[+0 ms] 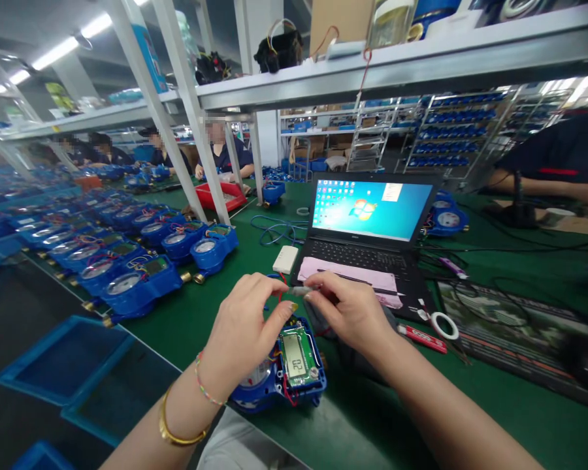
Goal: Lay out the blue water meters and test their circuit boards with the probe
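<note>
Above an opened blue meter [301, 365], my left hand [252, 316] and my right hand [350, 310] meet with closed fingertips. My right thumb and index finger pinch a small grey-white piece [301, 291], too small to name surely. Its left end reaches the fingertips of my left hand, where a thin red wire [281, 287] also passes. What exactly the left fingers hold is hidden. The meter lies on the green table with its green circuit board and display [294, 356] exposed; my left hand partly covers its round dial [257, 375].
A laptop [372, 209] with a pink cloth [347, 277] on it stands behind my hands. A white box [285, 259] lies beside it; a red-handled cutter [424, 339] and white tape roll [443, 325] lie right. Rows of blue meters [127, 281] fill the left. Co-workers sit farther off.
</note>
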### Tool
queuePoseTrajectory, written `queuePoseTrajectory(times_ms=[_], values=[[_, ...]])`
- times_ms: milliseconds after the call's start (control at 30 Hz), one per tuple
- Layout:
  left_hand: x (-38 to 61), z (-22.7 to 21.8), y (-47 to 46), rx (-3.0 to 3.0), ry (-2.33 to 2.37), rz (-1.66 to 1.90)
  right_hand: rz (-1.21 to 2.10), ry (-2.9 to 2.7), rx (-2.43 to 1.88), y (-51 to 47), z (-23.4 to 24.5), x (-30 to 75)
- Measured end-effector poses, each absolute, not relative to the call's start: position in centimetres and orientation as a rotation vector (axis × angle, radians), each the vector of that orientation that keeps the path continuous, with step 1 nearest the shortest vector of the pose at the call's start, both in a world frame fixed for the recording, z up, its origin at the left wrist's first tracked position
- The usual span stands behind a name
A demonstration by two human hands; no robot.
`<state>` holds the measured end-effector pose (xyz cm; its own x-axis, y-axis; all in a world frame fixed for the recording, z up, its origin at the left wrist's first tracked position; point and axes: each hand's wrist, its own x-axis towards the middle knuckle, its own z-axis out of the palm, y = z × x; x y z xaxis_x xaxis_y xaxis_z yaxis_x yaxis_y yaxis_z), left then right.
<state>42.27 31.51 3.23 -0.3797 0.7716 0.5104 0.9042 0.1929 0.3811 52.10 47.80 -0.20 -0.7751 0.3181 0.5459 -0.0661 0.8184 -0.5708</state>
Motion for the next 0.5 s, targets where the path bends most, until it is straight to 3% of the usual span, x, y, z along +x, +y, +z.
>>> queuePoseTrajectory(times_ms=[100, 200, 433, 500], values=[[43.0, 3.8, 32.0, -1.579, -2.186, -0.806, 0.753, -2.312, -0.105, 47.0, 0.3, 52.7], [43.1, 4.2, 31.9, -1.562, -2.139, -0.741, 0.957, -2.236, -0.136, 46.6, 0.8, 53.1], [43.5, 4.2, 31.4, -1.618, -1.585, -0.586, 2.231, -1.960, -0.166, 46.0, 1.3, 52.9], [43.8, 4.0, 31.2, -1.694, -1.420, -0.480, 2.411, -1.771, -0.162, 45.6, 1.3, 52.5]])
